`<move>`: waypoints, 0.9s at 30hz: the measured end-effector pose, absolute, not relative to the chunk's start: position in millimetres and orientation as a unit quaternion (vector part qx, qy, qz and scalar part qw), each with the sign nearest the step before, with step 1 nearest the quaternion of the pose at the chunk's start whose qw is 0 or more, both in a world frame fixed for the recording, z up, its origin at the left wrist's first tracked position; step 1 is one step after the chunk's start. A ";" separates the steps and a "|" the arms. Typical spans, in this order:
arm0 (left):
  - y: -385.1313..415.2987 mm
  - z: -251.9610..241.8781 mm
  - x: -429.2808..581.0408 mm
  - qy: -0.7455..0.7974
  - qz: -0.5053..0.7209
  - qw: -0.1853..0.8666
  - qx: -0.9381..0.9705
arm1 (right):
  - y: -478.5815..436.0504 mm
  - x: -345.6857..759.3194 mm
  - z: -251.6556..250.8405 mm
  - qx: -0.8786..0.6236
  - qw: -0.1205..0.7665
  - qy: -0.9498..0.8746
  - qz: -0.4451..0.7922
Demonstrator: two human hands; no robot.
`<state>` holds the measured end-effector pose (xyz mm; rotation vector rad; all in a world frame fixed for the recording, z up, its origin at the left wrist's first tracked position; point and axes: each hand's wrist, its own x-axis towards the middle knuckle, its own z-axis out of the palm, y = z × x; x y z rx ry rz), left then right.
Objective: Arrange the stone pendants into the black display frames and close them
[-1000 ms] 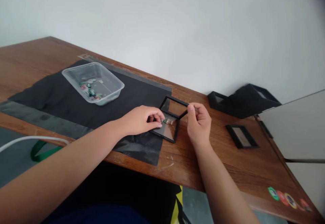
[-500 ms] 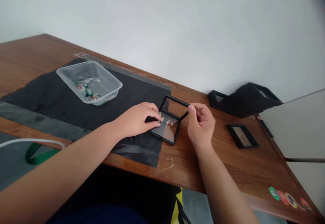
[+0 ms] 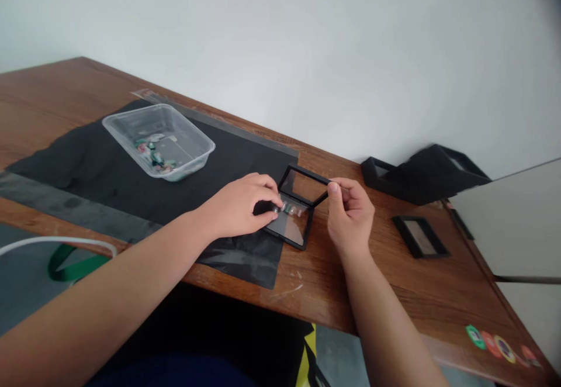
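Note:
A small black hinged display case (image 3: 293, 229) with clear windows lies open at the right end of a black mat (image 3: 131, 182). My right hand (image 3: 350, 214) pinches the corner of its raised lid (image 3: 304, 185) between thumb and forefinger. My left hand (image 3: 243, 206) rests on the case's lower half, fingertips closed on several small green and pink pieces (image 3: 289, 208) lying on the clear film. What exactly the fingers pinch is too small to name.
A clear plastic tub (image 3: 158, 140) with several small coloured pieces stands on the mat at the left. More black cases (image 3: 423, 173) are stacked at the back right, one closed case (image 3: 419, 236) lies flat nearby. Round stickers (image 3: 499, 343) mark the wooden table's right edge.
My left fingers have slid slightly along the case's lower half over the small pieces. My right hand keeps hold of the lid. The view shifted a little.

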<state>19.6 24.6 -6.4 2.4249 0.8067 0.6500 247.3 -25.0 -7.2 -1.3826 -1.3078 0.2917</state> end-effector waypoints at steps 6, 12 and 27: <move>25.8 -5.6 20.1 0.301 0.239 0.265 0.885 | -25.2 247.4 -6.3 -0.585 0.574 -0.556 0.138; 9.6 12.9 14.7 0.283 0.316 0.267 0.865 | -26.3 249.0 -6.6 -0.595 0.557 -0.565 0.131; 36.5 89.7 -72.3 0.694 0.166 0.045 0.699 | -27.4 251.4 -11.8 -0.587 0.546 -0.578 0.154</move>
